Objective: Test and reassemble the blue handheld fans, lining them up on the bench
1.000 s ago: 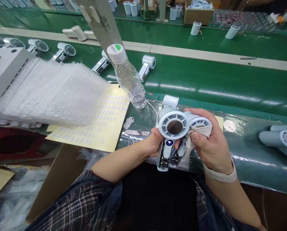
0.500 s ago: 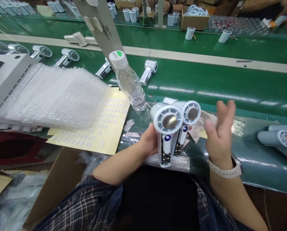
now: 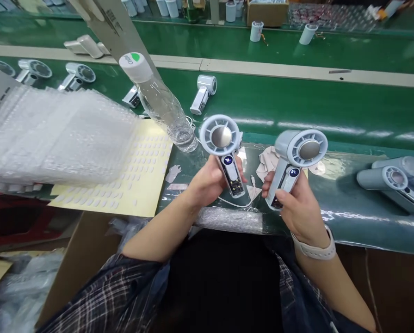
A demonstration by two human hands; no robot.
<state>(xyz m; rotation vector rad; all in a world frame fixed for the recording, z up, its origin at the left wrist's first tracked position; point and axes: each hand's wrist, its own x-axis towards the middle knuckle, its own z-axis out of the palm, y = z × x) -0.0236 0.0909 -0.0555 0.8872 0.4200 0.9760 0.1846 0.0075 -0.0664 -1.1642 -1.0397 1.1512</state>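
Note:
My left hand [image 3: 210, 182] grips the handle of a white handheld fan [image 3: 221, 138], held upright with its round head facing me and a small lit display on the handle. My right hand [image 3: 295, 208] grips a second white fan [image 3: 305, 149] by its handle, tilted to the right, also with a lit display. The two fans are apart, each above the near edge of the green bench. A beige cloth [image 3: 267, 159] lies on the bench between them, with a thin white cable [image 3: 239, 202] below it.
A clear plastic bottle [image 3: 161, 106] stands tilted behind the left fan. A stack of bubble-wrap sheets [image 3: 57, 136] covers a yellow sticker sheet [image 3: 137, 178] at left. More fans [image 3: 390, 178] lie at right, another fan [image 3: 202, 95] on the green conveyor [image 3: 331, 106]. A cardboard box [image 3: 85, 259] sits below left.
Earlier my left hand held both fans together while my right hand wiped them with the cloth. The cloth now lies on the bench, and my right hand holds one fan apart from the other.

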